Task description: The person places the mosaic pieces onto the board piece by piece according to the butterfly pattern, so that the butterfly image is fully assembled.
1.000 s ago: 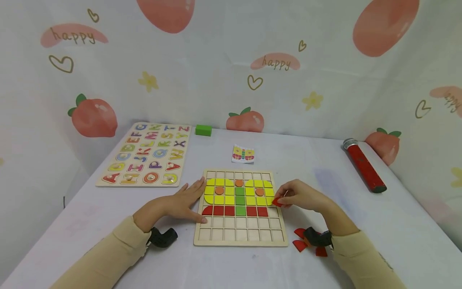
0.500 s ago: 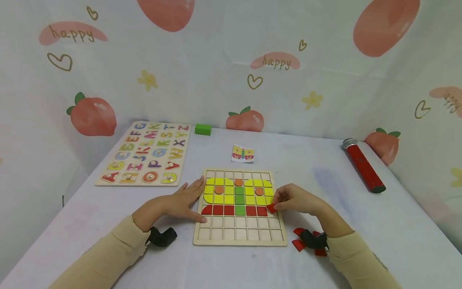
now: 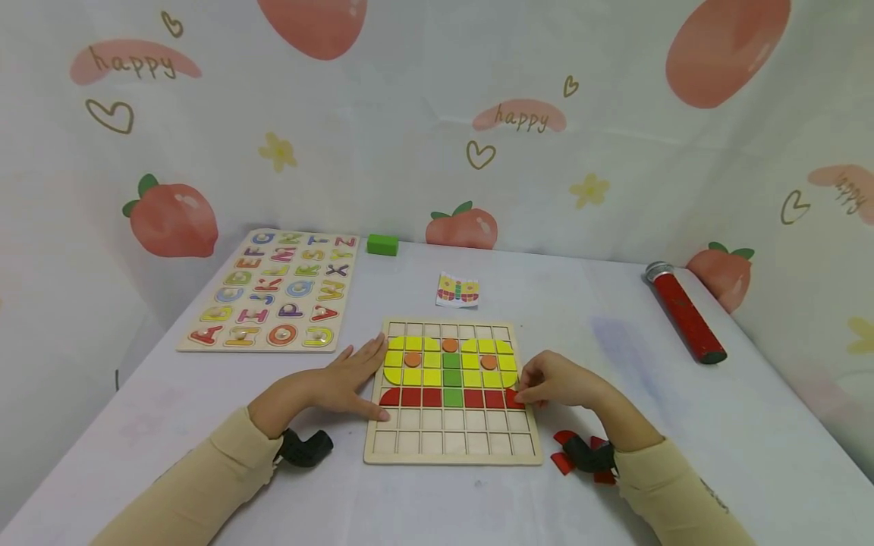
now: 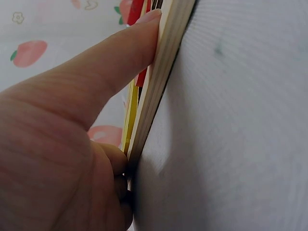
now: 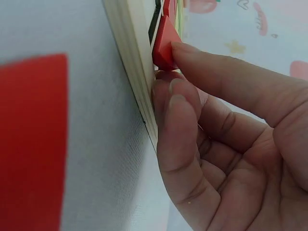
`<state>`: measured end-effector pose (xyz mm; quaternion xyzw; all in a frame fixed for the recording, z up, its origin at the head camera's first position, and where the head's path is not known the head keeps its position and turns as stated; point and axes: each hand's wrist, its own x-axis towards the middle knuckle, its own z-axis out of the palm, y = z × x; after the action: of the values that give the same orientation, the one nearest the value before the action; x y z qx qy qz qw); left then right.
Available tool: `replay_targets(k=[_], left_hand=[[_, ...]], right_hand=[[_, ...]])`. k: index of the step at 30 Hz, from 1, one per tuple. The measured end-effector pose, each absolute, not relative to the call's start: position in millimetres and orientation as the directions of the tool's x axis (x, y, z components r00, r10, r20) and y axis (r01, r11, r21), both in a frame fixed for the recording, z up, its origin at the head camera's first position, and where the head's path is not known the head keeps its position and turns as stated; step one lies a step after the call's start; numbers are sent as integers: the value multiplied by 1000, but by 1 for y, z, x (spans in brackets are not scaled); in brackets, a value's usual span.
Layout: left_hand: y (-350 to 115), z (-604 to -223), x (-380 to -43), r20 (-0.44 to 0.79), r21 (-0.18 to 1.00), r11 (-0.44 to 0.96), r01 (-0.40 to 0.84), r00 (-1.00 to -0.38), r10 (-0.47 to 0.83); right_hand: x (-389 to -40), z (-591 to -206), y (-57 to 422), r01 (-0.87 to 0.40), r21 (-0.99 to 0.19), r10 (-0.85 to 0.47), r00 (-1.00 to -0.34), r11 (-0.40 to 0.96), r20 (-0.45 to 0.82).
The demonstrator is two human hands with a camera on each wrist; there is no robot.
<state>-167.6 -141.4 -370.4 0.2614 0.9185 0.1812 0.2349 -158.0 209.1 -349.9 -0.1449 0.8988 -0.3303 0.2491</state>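
A wooden grid board (image 3: pixel 454 459) lies mid-table, bearing yellow, green, red and orange tiles. On its left edge rests my left hand (image 3: pixel 337 385), fingers spread and thumb (image 4: pixel 120 57) over the rim in the left wrist view. At the right end of the red row, my right hand (image 3: pixel 560 381) pinches a red quarter-round tile (image 5: pixel 166 44) between thumb and index finger. That tile sits at its cell, slightly tilted in the right wrist view. Its other fingers are curled beside the board's edge.
Loose red pieces (image 3: pixel 563 462) lie under the right wrist, partly hidden by its black camera mount (image 3: pixel 589 455). Behind the board are a small butterfly picture card (image 3: pixel 458 291) and a green block (image 3: pixel 382 245). An alphabet board (image 3: pixel 269 292) lies left, a red microphone (image 3: pixel 686 315) right.
My right hand has moved left and slightly down with the red tile, from above the board's right edge to the end cell of the red row. The left hand stays put.
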Motion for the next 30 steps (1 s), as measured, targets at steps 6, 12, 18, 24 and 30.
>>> replay_targets(k=[6, 12, 18, 24, 30], left_hand=[[-143, -371, -168, -345, 459, 800, 385, -752, 561], [-143, -369, -166, -342, 467, 796, 384, -752, 564], [-143, -371, -168, -339, 463, 794, 393, -750, 568], [-143, -372, -169, -336, 461, 791, 403, -745, 576], [-142, -371, -169, -341, 464, 792, 397, -745, 573]], right_hand=[[-158, -350, 208, -108, -675, -443, -827, 730, -347], [-158, -351, 206, -95, -674, -434, -828, 733, -355], [-158, -350, 207, -108, -666, -440, -826, 738, -354], [-158, -349, 207, -94, -671, -427, -833, 736, -352], [-158, -351, 207, -98, -662, -412, -847, 743, -336]])
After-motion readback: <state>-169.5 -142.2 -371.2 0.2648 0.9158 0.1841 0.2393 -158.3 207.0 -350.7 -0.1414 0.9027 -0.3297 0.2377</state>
